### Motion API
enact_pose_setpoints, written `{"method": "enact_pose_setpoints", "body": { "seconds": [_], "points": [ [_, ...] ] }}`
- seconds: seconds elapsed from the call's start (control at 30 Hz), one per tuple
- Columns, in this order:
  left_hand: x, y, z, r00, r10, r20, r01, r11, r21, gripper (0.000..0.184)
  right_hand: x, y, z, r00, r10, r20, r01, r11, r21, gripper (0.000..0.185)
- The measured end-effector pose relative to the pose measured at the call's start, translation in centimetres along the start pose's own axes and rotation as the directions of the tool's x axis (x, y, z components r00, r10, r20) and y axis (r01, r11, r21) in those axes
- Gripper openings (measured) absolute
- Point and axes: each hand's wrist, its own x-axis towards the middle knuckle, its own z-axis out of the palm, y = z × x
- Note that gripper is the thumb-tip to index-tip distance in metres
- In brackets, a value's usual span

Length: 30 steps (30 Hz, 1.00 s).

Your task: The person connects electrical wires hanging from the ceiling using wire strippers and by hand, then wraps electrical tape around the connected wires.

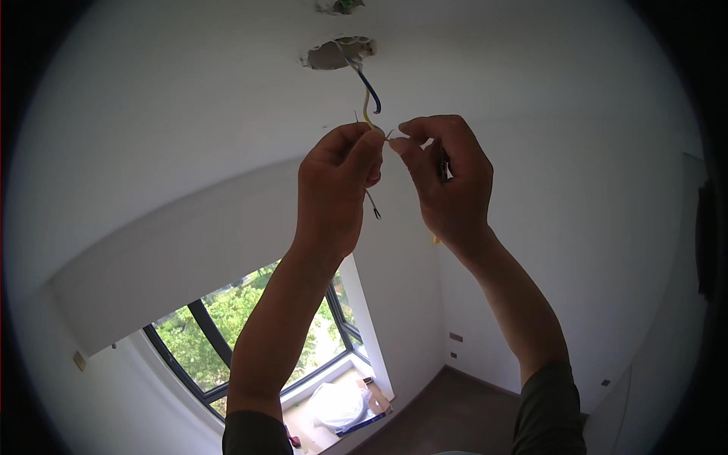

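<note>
My left hand (337, 171) is closed, pinching a yellow wire (367, 110) near its end between thumb and fingers. A thin bare strand end (389, 135) sticks out past the fingertips. Close to it is my right hand (451, 167), with thumb and index fingertip slightly apart. In its palm is a dark metal tool (443, 165), mostly hidden; a yellow bit (437, 240) shows below the hand. A blue wire (371, 87) hangs beside the yellow one, its end curled. Below my left hand hangs a thin grey cord (373, 203) with a dark looped tip.
The wires come out of a rough round hole (326, 57) in the ceiling, with a smaller hole (341, 6) beyond. A window (205, 334) is at lower left. On its sill (311, 425) lies a white plastic bag (340, 406) beside a cardboard box (379, 398).
</note>
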Motion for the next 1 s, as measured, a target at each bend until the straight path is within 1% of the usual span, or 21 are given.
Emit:
{"method": "enact_pose_setpoints", "body": {
  "seconds": [0.03,0.07,0.13,0.2,0.27,0.3,0.33,0.37,0.4,0.43,0.47,0.5,0.53,0.57,0.6,0.63,0.7,0.83,0.9,0.93,1.0],
  "points": [
    [0.0,0.1,0.0,1.000,0.003,0.000,-0.003,1.000,0.001,0.016,-0.1,0.2,0.1,0.972,-0.235,-0.026,0.228,0.960,-0.161,0.013],
    [0.0,0.2,0.0,1.000,-0.001,0.002,0.001,1.000,-0.005,0.016,0.1,0.4,0.3,0.945,-0.328,-0.009,0.319,0.925,-0.207,0.013],
    [0.0,0.4,0.1,1.000,0.004,0.008,-0.004,1.000,-0.014,0.016,0.3,0.5,0.5,0.936,-0.352,0.008,0.346,0.915,-0.206,0.011],
    [-0.1,0.6,0.2,0.999,-0.044,-0.013,0.043,0.998,-0.054,0.014,0.5,0.4,0.6,0.924,-0.381,0.022,0.377,0.904,-0.200,0.010],
    [0.0,0.7,-0.2,0.999,-0.043,0.005,0.044,0.996,-0.074,0.014,0.4,0.3,0.5,0.965,-0.249,0.081,0.259,0.953,-0.158,0.005],
    [0.1,0.8,-0.3,0.998,-0.053,0.021,0.055,0.994,-0.093,0.013,0.4,0.0,0.4,0.964,-0.253,0.082,0.263,0.952,-0.157,0.005],
    [0.2,1.0,-0.3,0.999,-0.050,0.021,0.051,0.994,-0.094,0.013,0.4,-0.2,0.3,0.988,-0.105,0.114,0.115,0.990,-0.078,0.007],
    [0.2,1.4,-0.3,0.997,-0.073,0.031,0.076,0.994,-0.080,0.010,0.5,-0.5,0.2,0.987,0.042,0.156,-0.042,0.999,-0.005,0.009],
    [0.3,1.6,-0.3,0.994,-0.100,0.040,0.102,0.993,-0.066,0.007,0.7,-0.7,0.0,0.987,0.041,0.157,-0.041,0.999,-0.006,0.009],
    [0.4,1.8,-0.5,0.994,-0.099,0.040,0.102,0.993,-0.067,0.007,1.0,-1.0,0.0,0.957,0.188,0.221,-0.204,0.978,0.049,0.013],
    [0.5,2.0,-0.6,0.992,-0.125,0.035,0.125,0.992,-0.003,0.008,1.3,-1.3,-0.2,0.899,0.326,0.291,-0.366,0.926,0.093,0.017],
    [0.6,2.1,-0.8,0.987,-0.156,0.026,0.154,0.986,0.060,0.009,1.5,-1.6,-0.4,0.896,0.334,0.294,-0.374,0.923,0.092,0.017],
    [0.6,2.2,-0.8,0.987,-0.162,0.020,0.161,0.985,0.060,0.009,1.8,-2.0,-0.7,0.813,0.436,0.385,-0.526,0.833,0.169,0.018],
    [0.7,2.3,-0.8,0.986,-0.166,0.034,0.163,0.984,0.078,0.015,2.1,-2.0,-1.0,0.713,0.511,0.480,-0.663,0.713,0.226,0.019],
    [0.7,2.4,-0.9,0.985,-0.168,0.049,0.163,0.982,0.096,0.020,2.4,-1.5,-1.3,0.661,0.504,0.556,-0.717,0.643,0.269,0.023],
    [0.9,2.3,-1.2,0.984,-0.171,0.046,0.166,0.981,0.097,0.020,2.6,-1.1,-1.5,0.658,0.506,0.557,-0.720,0.640,0.269,0.023],
    [1.1,2.1,-1.6,0.977,-0.166,0.135,0.160,0.986,0.052,0.019,3.0,-0.7,-1.9,0.495,0.510,0.704,-0.857,0.421,0.298,0.024],
    [1.1,1.9,-1.4,0.983,-0.156,0.096,0.150,0.986,0.072,0.018,3.0,-0.9,-1.8,0.509,0.495,0.705,-0.836,0.480,0.266,0.027],
    [1.1,1.8,-1.3,0.984,-0.136,0.112,0.132,0.990,0.047,0.018,2.3,-2.2,-1.7,0.666,0.512,0.542,-0.714,0.647,0.267,0.023],
    [1.1,1.7,-1.1,0.984,-0.136,0.112,0.131,0.990,0.047,0.018,2.1,-2.2,-1.8,0.666,0.512,0.542,-0.714,0.648,0.266,0.023],
    [1.1,1.7,-0.9,0.987,-0.140,0.080,0.136,0.990,0.043,0.017,1.7,-1.9,-1.9,0.788,0.408,0.461,-0.531,0.829,0.174,0.016]
  ]
}}
